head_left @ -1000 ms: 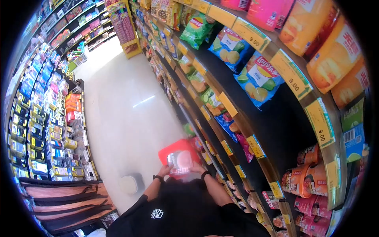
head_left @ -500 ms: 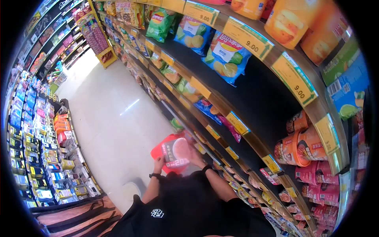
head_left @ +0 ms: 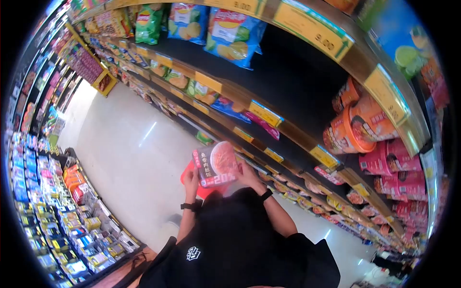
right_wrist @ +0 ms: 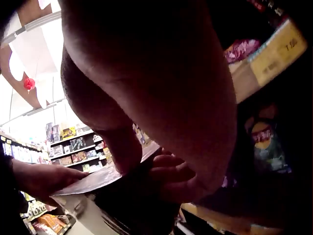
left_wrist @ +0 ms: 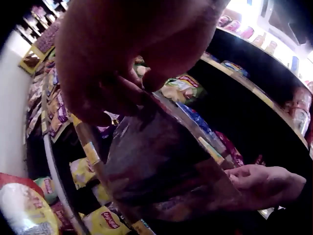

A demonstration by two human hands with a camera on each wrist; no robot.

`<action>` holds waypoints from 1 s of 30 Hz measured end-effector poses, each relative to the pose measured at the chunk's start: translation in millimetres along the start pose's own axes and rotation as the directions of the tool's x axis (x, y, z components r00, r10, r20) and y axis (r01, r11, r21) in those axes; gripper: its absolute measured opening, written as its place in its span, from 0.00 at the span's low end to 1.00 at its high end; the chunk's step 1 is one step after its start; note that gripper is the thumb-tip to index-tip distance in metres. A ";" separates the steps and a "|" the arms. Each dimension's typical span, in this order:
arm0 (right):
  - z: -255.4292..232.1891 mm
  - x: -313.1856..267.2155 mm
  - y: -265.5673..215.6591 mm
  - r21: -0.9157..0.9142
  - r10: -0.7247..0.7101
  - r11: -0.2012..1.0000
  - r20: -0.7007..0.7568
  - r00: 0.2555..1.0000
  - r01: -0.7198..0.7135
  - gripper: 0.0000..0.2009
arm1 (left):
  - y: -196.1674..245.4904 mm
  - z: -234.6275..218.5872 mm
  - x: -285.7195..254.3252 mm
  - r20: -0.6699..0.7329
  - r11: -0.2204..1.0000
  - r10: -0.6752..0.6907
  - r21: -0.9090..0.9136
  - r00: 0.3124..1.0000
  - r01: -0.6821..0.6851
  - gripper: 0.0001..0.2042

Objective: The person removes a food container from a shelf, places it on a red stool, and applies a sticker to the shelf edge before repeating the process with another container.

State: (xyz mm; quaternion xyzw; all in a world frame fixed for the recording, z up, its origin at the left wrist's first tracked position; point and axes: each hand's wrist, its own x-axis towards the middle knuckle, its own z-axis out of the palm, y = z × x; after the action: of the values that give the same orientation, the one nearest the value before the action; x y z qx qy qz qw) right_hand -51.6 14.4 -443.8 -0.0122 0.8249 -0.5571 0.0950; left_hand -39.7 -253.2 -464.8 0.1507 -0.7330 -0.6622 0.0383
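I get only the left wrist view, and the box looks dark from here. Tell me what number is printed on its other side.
Observer: The side of the box facing the head camera reads 20%.
Operator: Now report what's strapped on the wrist of the left hand.
Observer: The left hand has a black band at its wrist.
Operator: Read me a price from the right wrist view.
Observer: A yellow tag there reads 7.00.

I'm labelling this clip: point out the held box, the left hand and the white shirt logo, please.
Held box (head_left: 214, 165): head view, middle of its printed front.
Left hand (head_left: 191, 182): head view, middle of the visible hand.
White shirt logo (head_left: 193, 253): head view, near its centre.
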 end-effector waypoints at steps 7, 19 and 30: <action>-68.9 -49.7 -64.3 -0.047 -0.011 0.999 -0.110 0.994 0.006 0.20 | 46.4 30.6 -4.8 0.309 0.990 0.138 -0.002 0.941 -0.144 0.08; -144.8 -118.6 -62.0 -0.123 0.076 0.977 -0.565 0.821 -0.175 0.18 | 141.6 109.7 -19.8 0.787 0.989 0.146 -0.092 0.600 -0.119 0.17; -174.2 -141.9 -47.2 0.010 0.034 0.999 -0.793 0.608 -0.042 0.16 | 173.3 194.2 -13.1 0.876 0.925 0.317 -0.201 0.364 -0.322 0.27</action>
State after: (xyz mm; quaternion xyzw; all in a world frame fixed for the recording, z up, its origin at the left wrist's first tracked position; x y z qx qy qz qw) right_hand 54.1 174.1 -317.0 0.2523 0.7847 -0.4989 -0.2678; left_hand -106.4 -50.0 -316.0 -0.3680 -0.6565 -0.6174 -0.2288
